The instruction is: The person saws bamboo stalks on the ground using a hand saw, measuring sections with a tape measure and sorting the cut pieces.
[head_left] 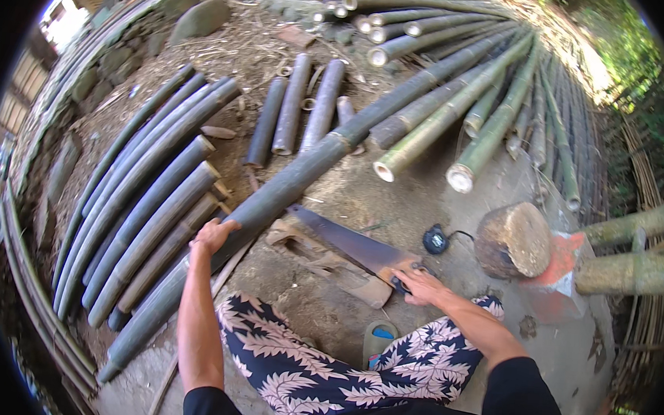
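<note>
A long dark green bamboo pole (292,175) slants from the far stack down to the lower left. My left hand (212,236) grips it from above, thumb along its near side. My right hand (417,286) is closed on the dark handle of a hand saw (349,239). The saw's broad blade points away to the upper left, its tip close to the pole's right side. A notched wooden block (324,266) lies on the ground just below the blade. Part of the saw handle is hidden under my fingers.
Cut bamboo lengths (149,219) lie at the left; short pieces (292,106) lie beyond the pole. Several green poles (496,134) fan out at the far right. A tape measure (436,240) sits near a log stump (514,240). A sandal (379,340) is between my legs.
</note>
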The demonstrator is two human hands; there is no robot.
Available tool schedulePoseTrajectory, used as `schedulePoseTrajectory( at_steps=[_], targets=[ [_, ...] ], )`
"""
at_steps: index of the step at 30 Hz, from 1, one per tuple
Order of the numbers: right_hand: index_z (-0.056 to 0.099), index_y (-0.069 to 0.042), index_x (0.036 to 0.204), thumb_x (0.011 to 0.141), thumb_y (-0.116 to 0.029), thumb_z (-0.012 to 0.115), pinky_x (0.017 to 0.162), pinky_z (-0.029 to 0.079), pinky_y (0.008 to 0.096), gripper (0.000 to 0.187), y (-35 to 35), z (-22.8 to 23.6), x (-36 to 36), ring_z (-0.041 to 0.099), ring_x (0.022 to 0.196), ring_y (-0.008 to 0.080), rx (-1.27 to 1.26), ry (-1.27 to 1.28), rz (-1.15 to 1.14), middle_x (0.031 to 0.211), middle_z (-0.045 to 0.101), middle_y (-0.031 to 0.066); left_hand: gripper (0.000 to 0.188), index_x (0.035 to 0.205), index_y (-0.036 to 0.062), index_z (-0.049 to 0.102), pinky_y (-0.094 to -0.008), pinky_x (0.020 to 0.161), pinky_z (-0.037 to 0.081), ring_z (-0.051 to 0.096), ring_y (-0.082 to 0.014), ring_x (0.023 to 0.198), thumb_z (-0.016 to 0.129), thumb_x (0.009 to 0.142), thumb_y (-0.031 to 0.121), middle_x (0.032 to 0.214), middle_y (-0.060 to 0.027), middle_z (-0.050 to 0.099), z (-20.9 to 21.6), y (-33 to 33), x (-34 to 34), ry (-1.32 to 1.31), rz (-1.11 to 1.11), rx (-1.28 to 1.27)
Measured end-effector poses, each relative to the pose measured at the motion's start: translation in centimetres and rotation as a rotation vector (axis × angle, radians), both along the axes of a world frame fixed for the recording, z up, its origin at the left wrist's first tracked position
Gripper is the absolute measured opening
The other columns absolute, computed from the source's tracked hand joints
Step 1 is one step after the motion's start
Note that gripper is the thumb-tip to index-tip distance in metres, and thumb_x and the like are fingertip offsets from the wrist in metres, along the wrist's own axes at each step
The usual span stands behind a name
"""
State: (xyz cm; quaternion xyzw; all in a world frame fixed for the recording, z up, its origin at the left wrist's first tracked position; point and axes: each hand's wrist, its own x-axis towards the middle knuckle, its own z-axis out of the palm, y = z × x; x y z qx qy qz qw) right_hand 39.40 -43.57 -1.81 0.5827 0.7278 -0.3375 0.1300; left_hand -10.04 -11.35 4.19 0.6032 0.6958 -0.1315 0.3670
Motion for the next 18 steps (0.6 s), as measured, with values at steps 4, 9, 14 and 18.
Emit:
schedulePoseTrajectory(
  at_steps=[4,9,14,18],
  targets=[
    [0.037,-0.001,0.151,0.084,-0.029,0.070,0.108,0.041,0.0441,0.080,-0.5,11.6,-5.8,0.053,0.128,0.0357,0.205,0.488,-0.256,0.137,0.055,0.0243,0.091,0.143,0.0095,0.054,-0.0635,0.114,0.024,0.043,-0.0334,0.141,0.059,0.073,0.069,0.152,-0.0146,0.047,-0.8,0.7,-4.4,0.052,-0.041,0.002],
    [0.043,0.009,0.143,0.084,-0.006,0.067,0.081,0.054,0.0274,0.066,-7.8,28.1,-10.1,0.065,0.090,0.0136,0.232,0.729,-1.168,0.105,0.068,0.0125,0.090,0.140,0.0097,0.057,-0.0633,0.113,0.025,0.045,-0.0361,0.139,0.060,0.072,0.069,0.150,-0.0155,0.050,3.0,-2.9,-0.6,0.053,0.037,-0.049],
    [0.045,0.018,0.136,0.077,-0.006,0.062,0.072,0.053,0.0269,0.065,-13.8,28.4,-12.9,0.064,0.074,0.0141,0.487,0.905,-1.009,0.095,0.068,0.0151,0.086,0.137,0.0086,0.060,-0.0622,0.114,0.025,0.047,-0.0371,0.138,0.061,0.073,0.067,0.148,-0.0169,0.052,1.4,-2.8,-0.2,-0.003,0.019,-0.020],
    [0.055,0.015,0.130,0.074,-0.006,0.065,0.068,0.055,0.0303,0.061,-8.2,19.4,-14.3,0.069,0.075,0.0193,0.603,0.852,-0.748,0.093,0.069,0.0206,0.085,0.136,0.0085,0.061,-0.0592,0.114,0.026,0.048,-0.0365,0.137,0.060,0.073,0.066,0.147,-0.0174,0.053,-0.8,-3.5,0.9,-0.003,0.010,-0.016]
  ],
)
